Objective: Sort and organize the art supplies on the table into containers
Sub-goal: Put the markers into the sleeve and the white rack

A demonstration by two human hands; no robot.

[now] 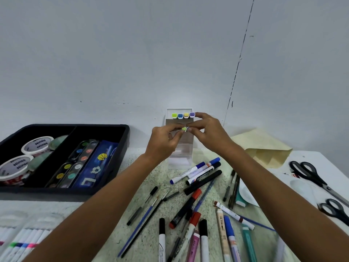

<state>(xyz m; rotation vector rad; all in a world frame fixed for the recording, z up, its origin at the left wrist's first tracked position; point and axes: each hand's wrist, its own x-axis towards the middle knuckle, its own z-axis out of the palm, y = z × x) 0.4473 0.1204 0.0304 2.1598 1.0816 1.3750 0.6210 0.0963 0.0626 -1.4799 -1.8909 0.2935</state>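
Note:
A clear acrylic marker holder (180, 163) stands against the wall at the table's back centre. Several markers with coloured caps (183, 115) fill its top row. My left hand (162, 143) pinches a green-capped marker (183, 129) at the second row. My right hand (205, 132) pinches a dark-capped marker (188, 128) right beside it, one finger reaching up by the purple cap. A loose heap of markers, pens and brushes (198, 201) lies on the table in front of the holder.
A black divided tray (120, 146) at the left holds tape rolls (36, 145) and pencil cases (94, 163). A pack of white markers (20, 241) lies bottom left. Scissors (311, 174), another pair (334, 209) and a tan paper bag (264, 146) sit at the right.

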